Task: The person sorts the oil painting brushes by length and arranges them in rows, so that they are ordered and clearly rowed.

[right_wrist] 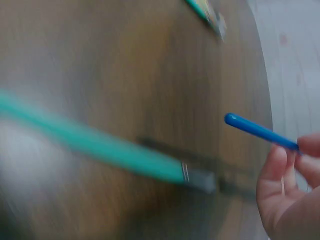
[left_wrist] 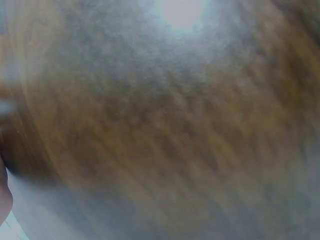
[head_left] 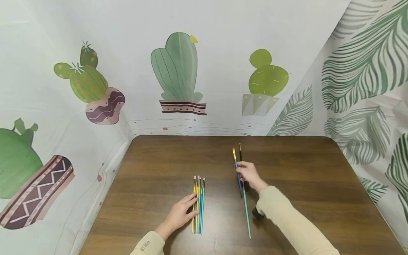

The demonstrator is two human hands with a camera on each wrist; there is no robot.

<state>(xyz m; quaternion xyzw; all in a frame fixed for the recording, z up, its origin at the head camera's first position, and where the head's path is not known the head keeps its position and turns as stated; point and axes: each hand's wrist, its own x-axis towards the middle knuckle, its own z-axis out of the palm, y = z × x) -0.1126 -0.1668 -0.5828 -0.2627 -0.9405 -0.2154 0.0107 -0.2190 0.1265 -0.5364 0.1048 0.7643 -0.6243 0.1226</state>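
My right hand (head_left: 250, 174) pinches a blue paintbrush (head_left: 240, 187), its bristles and gold ferrule pointing to the far edge. In the right wrist view the blue handle's rounded end sticks out from the fingertips (right_wrist: 272, 167). Close by are a black-handled brush (head_left: 240, 154) and a long green brush (head_left: 247, 212), the latter blurred in the right wrist view. My left hand (head_left: 180, 214) rests at a row of thin paintbrushes (head_left: 202, 205) with yellow, green and blue handles, fingers and thumb laid along its left side. Only a sliver of that hand enters the blurred left wrist view.
The brushes lie on a brown wooden table (head_left: 153, 163) with rounded far corners. A small black object (head_left: 257, 213) is partly hidden by the right sleeve. Cloth printed with cacti (head_left: 178, 71) and leaves hangs behind and beside the table.
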